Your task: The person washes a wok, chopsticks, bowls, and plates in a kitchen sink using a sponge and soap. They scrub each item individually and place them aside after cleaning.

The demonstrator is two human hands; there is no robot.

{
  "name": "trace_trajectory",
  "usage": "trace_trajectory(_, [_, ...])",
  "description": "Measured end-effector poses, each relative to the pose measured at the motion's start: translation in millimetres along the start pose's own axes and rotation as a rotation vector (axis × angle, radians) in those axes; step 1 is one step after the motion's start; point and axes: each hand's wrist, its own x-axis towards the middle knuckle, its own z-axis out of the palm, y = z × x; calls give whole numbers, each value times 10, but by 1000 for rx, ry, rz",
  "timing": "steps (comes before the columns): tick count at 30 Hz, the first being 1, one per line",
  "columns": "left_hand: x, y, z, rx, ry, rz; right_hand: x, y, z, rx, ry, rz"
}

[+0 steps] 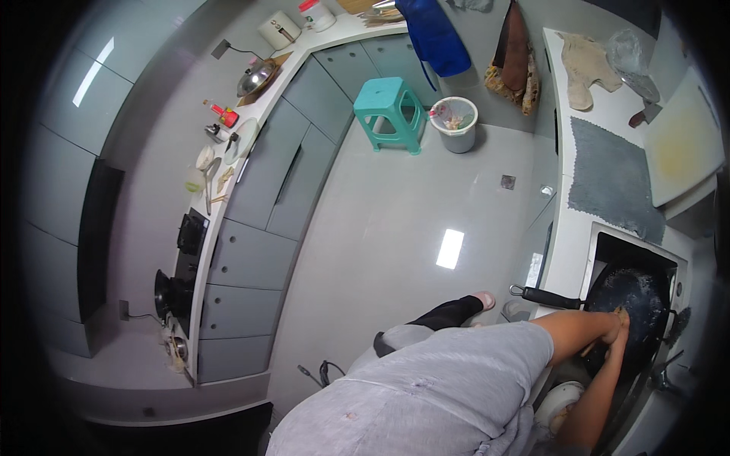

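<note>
A black wok (633, 290) with wet, shiny water inside rests in the sink (593, 242). Its black handle (550, 297) sticks out over the counter edge. My left hand (612, 330) and my right hand (624, 325) meet over the wok, close together and partly overlapping. A tan stick-like tool (587, 349) shows below my left wrist, and my right hand seems closed around it. The fingers of my left hand are mostly hidden. Under my right forearm stands a white container (562, 399) with something yellowish in it.
A faucet (664, 370) rises beside the sink. Along the counter lie a grey mat (610, 171), a white cutting board (684, 142), a knife (644, 115) and a beige cloth (584, 68). A turquoise stool (388, 108) and a trash bin (456, 134) stand on the floor.
</note>
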Motion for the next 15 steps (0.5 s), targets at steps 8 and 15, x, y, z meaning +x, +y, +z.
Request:
trace_trajectory(8, [-532,460,-844,-260,309,505,-456,-1099,-1177,381,-358,-223])
trace_trajectory(15, [-2318,47,-2126,293,388,674,-1279,-2475,-191,-244,-209,-523])
